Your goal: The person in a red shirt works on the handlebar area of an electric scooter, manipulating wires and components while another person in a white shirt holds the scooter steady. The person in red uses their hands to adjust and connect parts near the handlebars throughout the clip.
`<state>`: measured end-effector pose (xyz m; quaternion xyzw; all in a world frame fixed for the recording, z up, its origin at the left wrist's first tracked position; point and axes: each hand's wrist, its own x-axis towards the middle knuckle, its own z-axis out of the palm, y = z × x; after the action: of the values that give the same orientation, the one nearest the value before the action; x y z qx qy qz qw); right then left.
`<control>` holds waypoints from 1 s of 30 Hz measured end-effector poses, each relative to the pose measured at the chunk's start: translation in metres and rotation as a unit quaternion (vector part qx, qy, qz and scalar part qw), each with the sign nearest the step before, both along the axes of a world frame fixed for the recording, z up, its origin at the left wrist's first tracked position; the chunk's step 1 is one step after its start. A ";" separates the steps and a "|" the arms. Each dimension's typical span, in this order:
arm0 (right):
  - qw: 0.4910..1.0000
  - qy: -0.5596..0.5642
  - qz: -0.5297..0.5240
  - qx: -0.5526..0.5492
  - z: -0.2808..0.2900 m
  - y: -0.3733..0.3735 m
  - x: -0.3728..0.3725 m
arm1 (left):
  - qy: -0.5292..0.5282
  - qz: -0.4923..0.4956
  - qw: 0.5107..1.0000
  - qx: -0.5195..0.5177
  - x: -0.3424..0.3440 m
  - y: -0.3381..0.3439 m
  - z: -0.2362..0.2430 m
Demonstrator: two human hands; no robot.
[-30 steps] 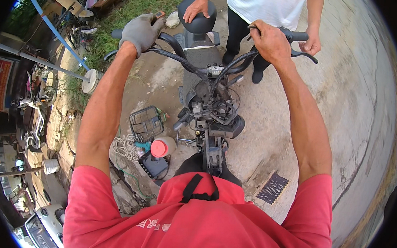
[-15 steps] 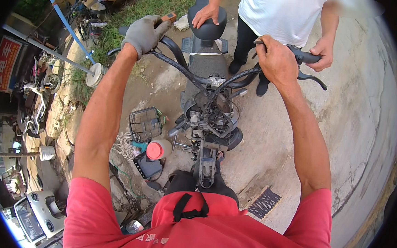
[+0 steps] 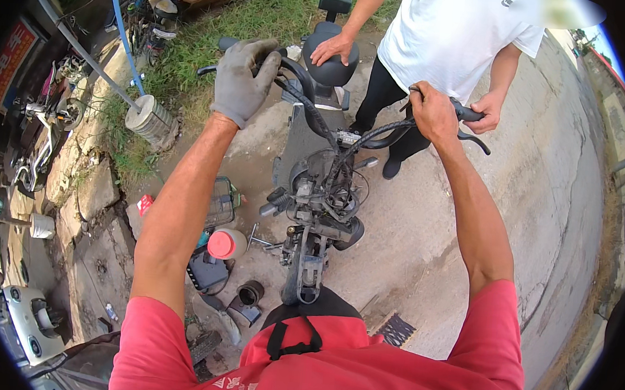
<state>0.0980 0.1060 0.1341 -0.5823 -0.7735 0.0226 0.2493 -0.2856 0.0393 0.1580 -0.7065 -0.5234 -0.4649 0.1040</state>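
Note:
A partly stripped electric scooter (image 3: 313,188) stands before me, its front wiring and frame exposed. My left hand (image 3: 247,78), in a grey work glove, is closed around the left side of the black handlebar (image 3: 383,138). My bare right hand (image 3: 435,115) is wrapped over the bar's right side, just inboard of the right grip (image 3: 466,114). A person in a white shirt holds that grip with one hand (image 3: 488,109). Their other hand (image 3: 334,49) lies on the black seat (image 3: 330,67). My fingertips are partly hidden behind my hands.
A red-lidded jar (image 3: 226,245), a black tray (image 3: 207,271), a wire basket (image 3: 222,202) and a dark cup (image 3: 250,293) lie on the ground at left. A white bucket (image 3: 151,120) holds a pole. A black grate (image 3: 395,330) lies at lower right.
The view has shifted, and the scooter's front appears slightly left and turned. Both my hands remain at the handlebar. An orange object by my left hand no longer shows.

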 end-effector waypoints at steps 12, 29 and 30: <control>0.996 0.015 0.041 -0.081 0.011 0.008 0.011 | -0.519 0.118 0.790 -0.305 0.060 -0.355 -0.192; 0.784 -0.186 0.494 -0.327 0.076 0.070 0.023 | -0.631 0.120 0.686 -0.342 0.349 -0.300 -0.123; 0.779 -0.194 0.493 -0.334 0.073 0.074 0.021 | -0.690 0.108 0.647 -0.306 0.354 -0.292 -0.117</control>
<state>0.1192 0.1797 0.2067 -0.1600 -0.9307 0.2866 -0.1613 0.0687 -0.2529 0.0410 -0.1119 -0.6289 -0.6168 -0.4600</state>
